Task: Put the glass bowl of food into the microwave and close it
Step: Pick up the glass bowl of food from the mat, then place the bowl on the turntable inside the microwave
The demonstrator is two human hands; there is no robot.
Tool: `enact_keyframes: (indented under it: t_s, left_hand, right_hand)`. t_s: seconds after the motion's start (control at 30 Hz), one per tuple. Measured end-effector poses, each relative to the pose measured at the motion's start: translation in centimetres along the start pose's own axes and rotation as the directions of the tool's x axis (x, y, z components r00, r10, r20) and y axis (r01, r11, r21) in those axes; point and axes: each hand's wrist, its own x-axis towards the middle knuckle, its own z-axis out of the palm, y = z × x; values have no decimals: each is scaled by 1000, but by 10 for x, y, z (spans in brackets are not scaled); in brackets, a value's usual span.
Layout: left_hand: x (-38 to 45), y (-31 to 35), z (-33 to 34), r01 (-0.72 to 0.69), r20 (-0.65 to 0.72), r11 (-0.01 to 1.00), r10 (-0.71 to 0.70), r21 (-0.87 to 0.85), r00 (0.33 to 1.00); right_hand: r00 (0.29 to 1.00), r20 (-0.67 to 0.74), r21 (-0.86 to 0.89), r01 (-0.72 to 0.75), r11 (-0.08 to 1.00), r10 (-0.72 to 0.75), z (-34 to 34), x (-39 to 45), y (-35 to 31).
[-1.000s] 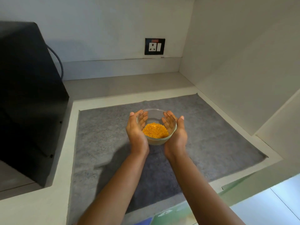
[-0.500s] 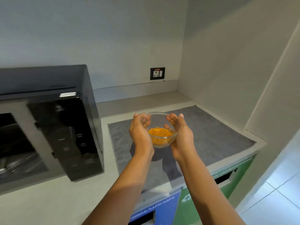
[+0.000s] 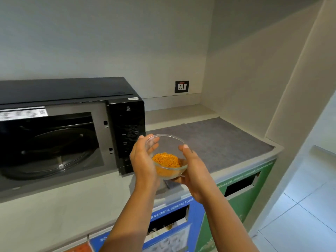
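A clear glass bowl [image 3: 168,142] with orange shredded food [image 3: 164,158] is held in the air between both hands, tilted slightly. My left hand [image 3: 143,160] cups its left side and my right hand [image 3: 194,168] supports its right side and bottom. The black microwave [image 3: 72,128] stands on the counter to the left. Its cavity is open, showing the glass turntable [image 3: 52,153]. The door is out of view. The bowl hovers just right of the microwave's control panel [image 3: 129,131].
A grey mat [image 3: 218,142] covers the counter [image 3: 54,211] to the right of the microwave. A wall socket [image 3: 181,86] sits on the back wall. Blue and green waste bins [image 3: 241,190] with slots stand below the counter edge. A side wall closes the right.
The view has swung left and up, bringing the open microwave cavity fully into sight. Both hands have lifted the bowl off the mat and carried it left toward the microwave.
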Motion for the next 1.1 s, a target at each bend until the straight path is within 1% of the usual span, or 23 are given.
enact_keyframes:
  t_s: [0.07, 0.17, 0.3, 0.5, 0.7, 0.8, 0.93, 1.1]
  left_hand:
    - [-5, 11, -15, -8, -16, 1000, 8, -17, 1000]
    - [-13, 26, -33, -31, -56, 999, 30, -26, 998]
    - [-23, 36, -50, -31, -92, 999, 30, -17, 995]
    - [-47, 44, -88, -76, -182, 997, 81, 33, 980]
    - [-55, 69, -134, -128, -295, 989, 145, 78, 945]
    - [-49, 81, -155, -141, -322, 987, 160, 81, 933]
    - [-28, 93, -184, -152, -345, 986, 168, 73, 923]
    - [14, 107, -218, -137, -341, 987, 157, 81, 927]
  right_hand:
    - [999, 46, -85, 7, 996, -3, 10, -9, -1]
    - [990, 141, -139, -12, 990, 31, 22, -18, -1]
    - [977, 204, -159, -24, 987, 56, 31, -28, 6]
    - [950, 292, -158, -63, 986, 107, 55, -45, 24]
    - [908, 389, -219, -75, 973, 157, 104, -55, 27]
    - [892, 422, -231, -68, 971, 163, 130, -56, 27]
    - [883, 429, -250, -86, 964, 190, 167, -50, 27]
    - [918, 350, -322, -67, 945, 184, 218, -22, 32]
